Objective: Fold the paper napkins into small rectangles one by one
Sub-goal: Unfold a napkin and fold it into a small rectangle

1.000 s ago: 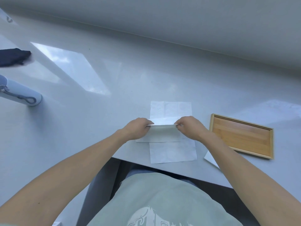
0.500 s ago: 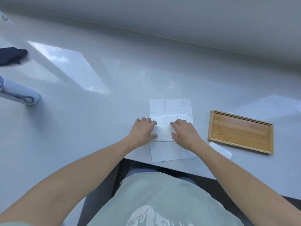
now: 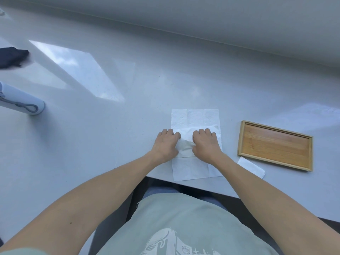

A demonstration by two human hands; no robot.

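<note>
Head view: left hand [image 3: 166, 144] and right hand [image 3: 206, 144] lie flat, fingers spread, pressing the folded napkin [image 3: 185, 144].

paper napkins [image 3: 195, 118]: plain white, faint embossed texture and crease lines
folded napkin [image 3: 251, 167]: white
wooden tray [image 3: 275, 145]: honey-brown floor with fine straight grain, paler tan rim
table [image 3: 128, 85]: glossy pale grey, bluish-white patches of reflected light
cylindrical bottle [image 3: 20, 103]: pale blue-white, grey cord loop
cloth [image 3: 11, 57]: dark navy
shirt [image 3: 184, 223]: muted sage green, white printed graphic
</note>
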